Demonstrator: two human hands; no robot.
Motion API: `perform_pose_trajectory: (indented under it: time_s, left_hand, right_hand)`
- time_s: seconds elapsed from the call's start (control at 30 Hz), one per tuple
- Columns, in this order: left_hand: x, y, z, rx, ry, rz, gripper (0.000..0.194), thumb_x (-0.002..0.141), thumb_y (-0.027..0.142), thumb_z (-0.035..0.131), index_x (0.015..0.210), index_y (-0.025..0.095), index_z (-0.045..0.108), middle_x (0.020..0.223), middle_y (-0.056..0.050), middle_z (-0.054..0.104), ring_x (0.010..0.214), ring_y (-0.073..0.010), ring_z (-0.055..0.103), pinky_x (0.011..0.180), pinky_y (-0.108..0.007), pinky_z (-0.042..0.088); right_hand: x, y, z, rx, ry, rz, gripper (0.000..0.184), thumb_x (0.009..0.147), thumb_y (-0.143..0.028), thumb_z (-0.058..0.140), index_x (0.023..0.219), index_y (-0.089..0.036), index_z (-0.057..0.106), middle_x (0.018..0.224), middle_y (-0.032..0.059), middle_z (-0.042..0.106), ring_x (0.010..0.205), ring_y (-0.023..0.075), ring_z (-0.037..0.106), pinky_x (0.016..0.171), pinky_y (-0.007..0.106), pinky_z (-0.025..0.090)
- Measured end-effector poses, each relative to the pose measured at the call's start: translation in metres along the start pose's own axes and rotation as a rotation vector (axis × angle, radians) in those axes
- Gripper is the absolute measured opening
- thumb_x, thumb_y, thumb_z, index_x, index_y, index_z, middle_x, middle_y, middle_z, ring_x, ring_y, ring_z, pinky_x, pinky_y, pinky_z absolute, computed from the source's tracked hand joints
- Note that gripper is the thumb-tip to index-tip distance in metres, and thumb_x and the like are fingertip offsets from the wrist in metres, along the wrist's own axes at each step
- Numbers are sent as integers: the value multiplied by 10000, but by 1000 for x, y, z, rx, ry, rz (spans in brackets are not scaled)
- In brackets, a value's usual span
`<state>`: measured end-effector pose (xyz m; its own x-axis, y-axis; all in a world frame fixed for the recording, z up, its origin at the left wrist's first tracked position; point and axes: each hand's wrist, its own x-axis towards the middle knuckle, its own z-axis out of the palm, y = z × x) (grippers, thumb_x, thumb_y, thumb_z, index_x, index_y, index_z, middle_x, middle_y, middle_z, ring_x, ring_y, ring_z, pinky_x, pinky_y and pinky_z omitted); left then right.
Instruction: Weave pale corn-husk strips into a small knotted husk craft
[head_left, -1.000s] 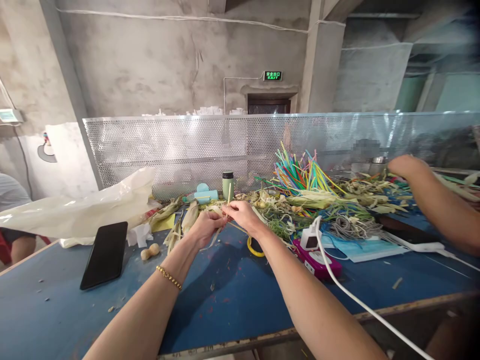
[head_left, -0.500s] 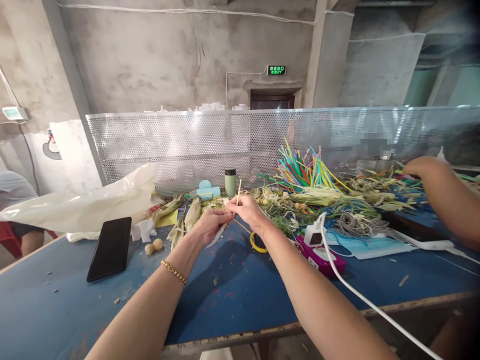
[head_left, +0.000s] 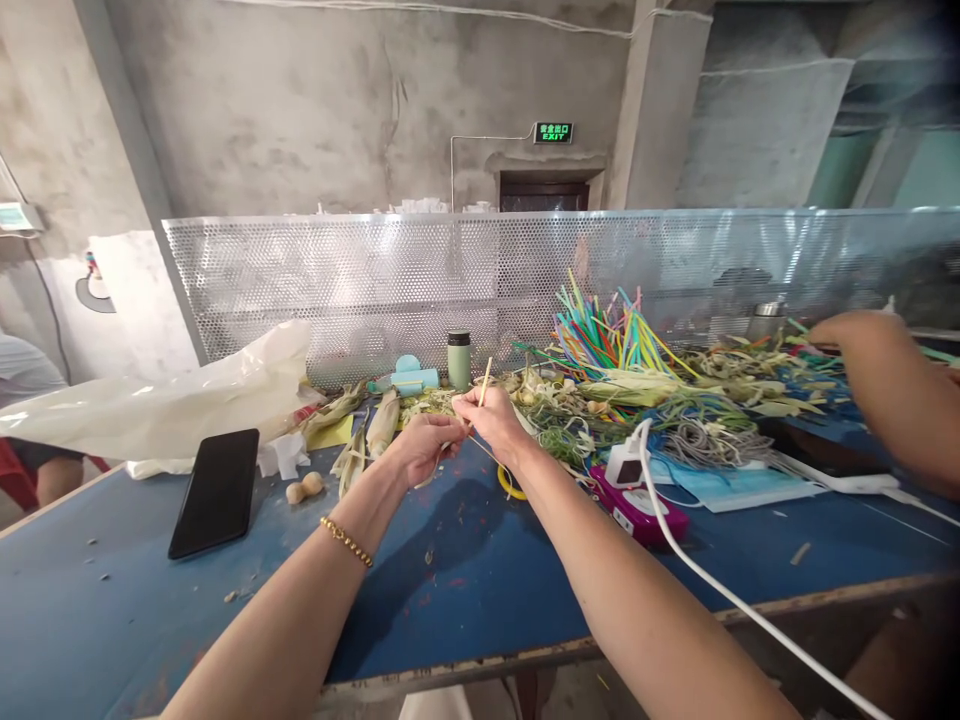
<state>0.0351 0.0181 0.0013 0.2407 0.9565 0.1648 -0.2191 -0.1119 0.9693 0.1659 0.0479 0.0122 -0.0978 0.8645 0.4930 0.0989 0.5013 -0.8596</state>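
Both my hands meet above the blue table [head_left: 465, 590]. My right hand [head_left: 491, 420] pinches a thin pale stick [head_left: 485, 380] that points upward. My left hand [head_left: 420, 447] is closed on a pale strip of husk at the stick's lower end. A gold bracelet [head_left: 345, 541] circles my left wrist. Just beyond my hands lie dried corn husks [head_left: 381, 425] and a yellow ring [head_left: 510, 482].
A black phone [head_left: 216, 490] lies at the left beside a cream plastic bag [head_left: 165, 400]. Coloured straws [head_left: 607, 340], a green flask [head_left: 458, 360], a pink power bank [head_left: 645, 510] with white cable and a perforated metal screen [head_left: 360, 290] are behind. Another person's arm [head_left: 892, 395] rests at the right.
My hands have lifted slightly and the stick has tilted more to the right; the view has shifted a little. The other person's arm has hardly moved.
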Motion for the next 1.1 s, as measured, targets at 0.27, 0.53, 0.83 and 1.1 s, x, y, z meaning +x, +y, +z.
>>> perform_pose_trajectory:
  time_s: [0.27, 0.53, 0.83, 1.1]
  left_hand:
    - [3, -5, -9, -3, -58, -24, 307, 536, 278, 934, 598, 107, 686, 574, -17, 586, 551, -96, 506, 528, -257, 383]
    - [9, -3, -24, -71, -1, 21, 175, 621, 113, 870, 629, 91, 697, 650, -52, 650, 614, -110, 589, 637, -255, 468]
    - [14, -6, -28, -76, 141, 63, 193, 589, 143, 883, 700, 99, 732, 671, -57, 695, 554, -105, 568, 554, -242, 433]
    - [9, 1, -21, -181, 93, 115, 284, 548, 136, 914, 776, 108, 747, 747, -57, 731, 646, -130, 636, 618, -249, 489]
  right_hand:
    - [1, 6, 1, -71, 28, -6, 243, 710, -326, 658, 536, -192, 555, 454, -32, 492, 460, 110, 436, 461, 239, 316]
    - [1, -3, -6, -30, -90, 48, 402, 858, -417, 644, 539, -173, 613, 521, 16, 605, 507, 134, 549, 523, 248, 412]
    - [2, 3, -5, -100, -142, 111, 256, 780, -192, 700, 539, -164, 618, 479, 5, 596, 383, 92, 456, 380, 204, 314]
    - [1, -10, -11, -45, -133, 72, 202, 712, -213, 674, 537, -164, 587, 467, -34, 522, 420, 56, 334, 424, 199, 244]
